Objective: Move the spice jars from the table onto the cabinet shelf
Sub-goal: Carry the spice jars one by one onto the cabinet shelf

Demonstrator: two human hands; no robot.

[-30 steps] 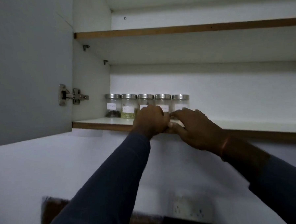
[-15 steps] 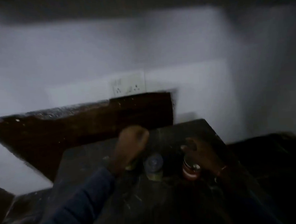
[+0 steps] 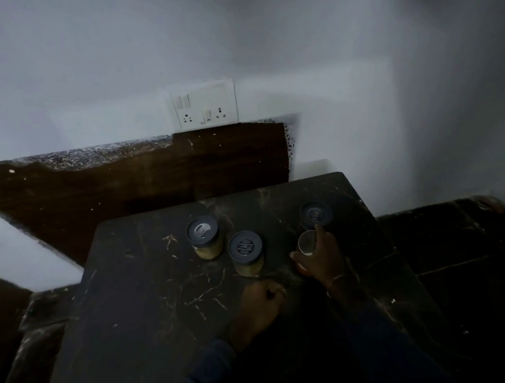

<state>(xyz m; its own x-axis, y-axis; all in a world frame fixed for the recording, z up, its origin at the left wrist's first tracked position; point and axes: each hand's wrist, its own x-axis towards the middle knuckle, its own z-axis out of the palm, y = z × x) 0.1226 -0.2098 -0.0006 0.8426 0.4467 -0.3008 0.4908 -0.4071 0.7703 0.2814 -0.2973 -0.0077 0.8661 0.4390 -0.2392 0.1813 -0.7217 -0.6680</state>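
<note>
On the dark scratched table (image 3: pixel 140 299) stand two jars with dark lids and yellowish contents, one at the back left (image 3: pixel 203 236) and one in the middle (image 3: pixel 245 251). A third dark-lidded jar (image 3: pixel 316 214) stands further right at the back. My right hand (image 3: pixel 319 256) is wrapped around a small jar with a shiny metal lid (image 3: pixel 306 242), just in front of that third jar. My left hand (image 3: pixel 263 302) rests on the table as a loose fist, close in front of the middle jar and holding nothing. The cabinet shelf is out of view.
A white wall with a switch and socket plate (image 3: pixel 204 103) rises behind the table. A dark brown panel (image 3: pixel 145 173) runs along the wall at the left. Dark floor (image 3: pixel 468 253) lies to the right of the table.
The view dropped from the cabinet shelf with its row of jars down to the table. Both hands came down; the right one has closed on the metal-lidded jar.
</note>
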